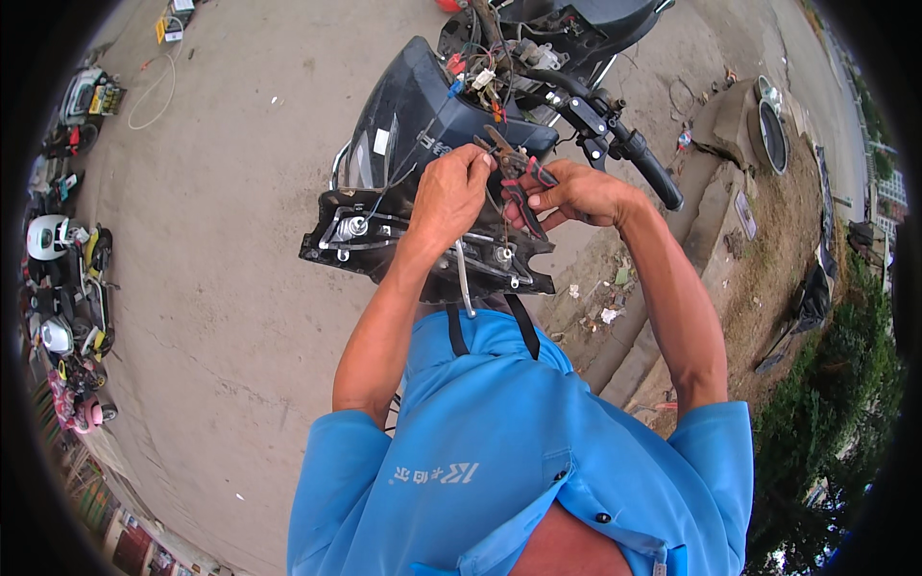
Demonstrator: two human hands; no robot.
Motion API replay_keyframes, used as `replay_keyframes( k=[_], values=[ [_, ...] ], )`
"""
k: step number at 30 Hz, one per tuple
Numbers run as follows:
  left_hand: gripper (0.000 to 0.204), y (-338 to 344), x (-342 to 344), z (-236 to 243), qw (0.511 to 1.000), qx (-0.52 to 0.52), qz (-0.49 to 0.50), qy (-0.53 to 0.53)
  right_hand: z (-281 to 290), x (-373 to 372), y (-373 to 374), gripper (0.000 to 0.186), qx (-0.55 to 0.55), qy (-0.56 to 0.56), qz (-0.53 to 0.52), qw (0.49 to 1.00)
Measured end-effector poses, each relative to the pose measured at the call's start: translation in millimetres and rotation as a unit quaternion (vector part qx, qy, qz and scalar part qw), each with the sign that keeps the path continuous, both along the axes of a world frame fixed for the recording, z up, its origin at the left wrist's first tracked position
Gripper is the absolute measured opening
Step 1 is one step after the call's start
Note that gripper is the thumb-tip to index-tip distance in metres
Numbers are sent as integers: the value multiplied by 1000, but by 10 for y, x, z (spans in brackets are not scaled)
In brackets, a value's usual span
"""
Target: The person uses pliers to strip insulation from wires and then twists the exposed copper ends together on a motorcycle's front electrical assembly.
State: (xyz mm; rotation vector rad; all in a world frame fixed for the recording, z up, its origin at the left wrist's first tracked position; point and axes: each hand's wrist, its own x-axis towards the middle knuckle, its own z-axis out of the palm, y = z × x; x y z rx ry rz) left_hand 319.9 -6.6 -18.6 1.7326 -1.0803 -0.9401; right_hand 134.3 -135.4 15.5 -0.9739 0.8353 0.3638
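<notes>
My right hand (583,195) is closed around pliers (517,200) with red and black handles, their rusty jaws pointing up and left. Close to those jaws, the fingertips of my left hand (449,195) are pinched together; what they grip is too small to make out. Both hands are above a dark scooter front (408,101), from whose top loose wires (485,82) and connectors spill. Nearer to me, a black light housing (331,228) with silvery parts lies partly behind my left forearm.
A black handlebar grip (655,173) juts out just beyond my right hand. To the right runs a concrete curb (672,259), with litter (610,314) beside it. Several parked scooters (62,331) line the far left. A pale cable loop (154,104) lies on the pavement.
</notes>
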Motion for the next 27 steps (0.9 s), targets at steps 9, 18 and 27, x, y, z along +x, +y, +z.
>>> replay_keyframes(
  k=[9,18,27],
  values=[
    [30,20,-16,78,1000,9,1,-3,27,9,25,37,-42,21,14,999],
    [31,43,-38,-11,1000,5,15,-23,-61,35,142,25,-179,38,72,980],
    [27,52,-58,-83,999,-12,11,-45,-159,79,342,21,-230,21,23,973]
  ],
)
